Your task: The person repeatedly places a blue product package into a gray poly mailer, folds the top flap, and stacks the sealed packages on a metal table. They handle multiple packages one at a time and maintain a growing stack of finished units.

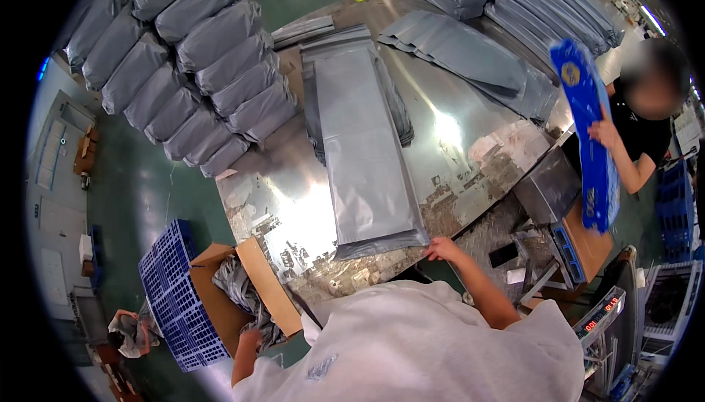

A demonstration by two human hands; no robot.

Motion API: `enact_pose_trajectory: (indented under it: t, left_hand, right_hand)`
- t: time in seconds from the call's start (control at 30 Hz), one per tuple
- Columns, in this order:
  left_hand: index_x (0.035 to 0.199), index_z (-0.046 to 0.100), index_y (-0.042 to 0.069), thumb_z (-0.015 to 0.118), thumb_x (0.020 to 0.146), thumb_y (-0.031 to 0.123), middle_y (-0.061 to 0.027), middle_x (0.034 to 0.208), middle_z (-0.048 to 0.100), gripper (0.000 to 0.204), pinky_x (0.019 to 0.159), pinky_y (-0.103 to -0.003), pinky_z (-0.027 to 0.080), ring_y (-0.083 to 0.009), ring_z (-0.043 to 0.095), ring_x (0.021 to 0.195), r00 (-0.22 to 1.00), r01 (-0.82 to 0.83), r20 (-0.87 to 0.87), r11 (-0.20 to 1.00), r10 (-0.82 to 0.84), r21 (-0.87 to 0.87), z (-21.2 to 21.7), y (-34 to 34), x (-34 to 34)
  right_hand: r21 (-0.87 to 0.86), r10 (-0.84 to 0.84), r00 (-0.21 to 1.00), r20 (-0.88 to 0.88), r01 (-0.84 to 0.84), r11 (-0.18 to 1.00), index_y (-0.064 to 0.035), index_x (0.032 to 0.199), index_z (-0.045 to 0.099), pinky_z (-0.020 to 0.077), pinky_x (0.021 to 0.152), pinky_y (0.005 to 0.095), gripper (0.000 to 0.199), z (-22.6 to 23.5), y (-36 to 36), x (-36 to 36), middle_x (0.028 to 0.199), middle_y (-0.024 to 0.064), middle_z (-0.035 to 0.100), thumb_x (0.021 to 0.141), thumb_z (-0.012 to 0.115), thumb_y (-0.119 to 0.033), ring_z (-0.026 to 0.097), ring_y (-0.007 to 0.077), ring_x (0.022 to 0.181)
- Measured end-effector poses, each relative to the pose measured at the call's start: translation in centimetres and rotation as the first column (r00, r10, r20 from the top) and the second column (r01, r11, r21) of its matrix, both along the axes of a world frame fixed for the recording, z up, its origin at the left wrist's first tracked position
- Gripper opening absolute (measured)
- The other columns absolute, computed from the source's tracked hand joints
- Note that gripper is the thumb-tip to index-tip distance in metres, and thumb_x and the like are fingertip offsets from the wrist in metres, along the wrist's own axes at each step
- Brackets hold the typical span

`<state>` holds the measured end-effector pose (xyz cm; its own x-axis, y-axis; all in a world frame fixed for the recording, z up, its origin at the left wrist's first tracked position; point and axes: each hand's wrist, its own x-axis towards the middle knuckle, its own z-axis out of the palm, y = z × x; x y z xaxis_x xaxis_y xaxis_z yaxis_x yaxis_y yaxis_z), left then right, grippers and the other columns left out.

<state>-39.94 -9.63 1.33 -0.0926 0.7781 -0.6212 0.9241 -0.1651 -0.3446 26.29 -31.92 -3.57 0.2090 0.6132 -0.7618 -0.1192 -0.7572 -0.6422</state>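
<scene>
A long grey plastic bag [363, 145] lies flat over a pile of similar bags on the metal table in front of me. My right hand [440, 248] is at its near right corner, fingers closed on the edge. Low on the left, my left hand [250, 340] is beside an open cardboard box [275, 292]. Crumpled grey plastic [239, 284] fills the box and spills over its near edge, by that hand. The left fingers are too hidden to tell whether they grip it.
Filled grey packs [220, 42] are stacked high at the left, more bag stacks [551, 5] at the far right. Another bag pile [470, 57] lies on the metal table [426, 138]. At the right, a person holds a long blue package [587, 130]. A blue plastic pallet [172, 295] stands left.
</scene>
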Motion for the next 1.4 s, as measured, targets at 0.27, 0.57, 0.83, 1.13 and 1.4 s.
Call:
enact_pose_trajectory:
  t: [0.27,0.57,0.83,1.13,1.4]
  left_hand:
    - [0.121,0.044,0.009,0.045,0.076,0.002,-0.0157,0.114,0.05,0.046,0.077,-0.028,0.045,-0.0244,0.052,0.1,0.47,0.003,0.772,0.875,-0.428,0.484,9.8,5.0,30.3]
    - [0.112,0.053,0.015,0.044,0.082,0.018,-0.0015,0.143,0.009,0.032,0.105,-0.039,0.013,-0.0161,0.01,0.131,0.034,0.889,0.273,0.154,-0.961,0.431,4.9,4.1,38.8]
    - [0.116,0.049,0.018,0.045,0.079,0.015,-0.0015,0.141,0.018,0.037,0.106,-0.041,0.011,-0.0163,0.019,0.129,-0.032,0.894,0.426,0.165,-0.904,0.418,6.3,6.0,35.0]
    - [0.13,0.031,0.032,0.045,0.076,0.014,-0.0051,0.138,0.024,0.058,0.104,-0.041,0.019,-0.0187,0.023,0.127,-0.342,0.739,0.19,-0.138,-0.92,0.66,4.4,6.1,38.3]
    - [0.126,0.04,0.018,0.041,0.079,0.02,0.0016,0.143,0.012,0.047,0.106,-0.032,0.007,-0.0129,0.009,0.131,-0.333,0.792,-0.003,-0.281,-0.943,0.542,2.7,5.1,39.6]
  right_hand:
    - [-0.089,0.048,-0.077,0.996,-0.738,0.668,-0.0131,0.128,0.032,0.0279,0.098,0.037,0.063,11.6,5.1,2.0,0.132,0.0126,0.032,0.07,0.053,-0.004,0.03,0.0262,0.122]
    - [-0.124,0.068,-0.115,0.991,-0.979,0.159,-0.012,0.104,0.056,0.0178,0.104,0.0358,0.03,9.7,7.9,2.7,0.131,0.002,0.037,0.074,0.05,-0.013,0.022,0.0191,0.128]
    - [-0.058,0.236,0.003,0.972,-0.966,0.251,-0.0151,0.105,0.057,0.03,0.096,0.0356,0.037,8.9,6.6,5.6,0.111,0.0031,0.05,0.068,0.057,-0.016,0.036,0.0204,0.118]
    - [-0.032,0.004,-0.032,0.999,-0.992,0.12,-0.0286,0.111,0.049,0.0247,0.099,0.0397,0.044,8.7,6.6,5.8,0.13,0.0026,0.035,0.071,0.052,-0.011,0.032,0.0196,0.121]
    - [-0.119,-0.043,-0.122,0.992,-0.991,0.066,-0.0161,0.105,0.053,0.0161,0.105,0.0337,0.026,8.1,8.6,3.5,0.137,-0.0007,0.029,0.08,0.046,-0.017,0.024,0.0127,0.127]
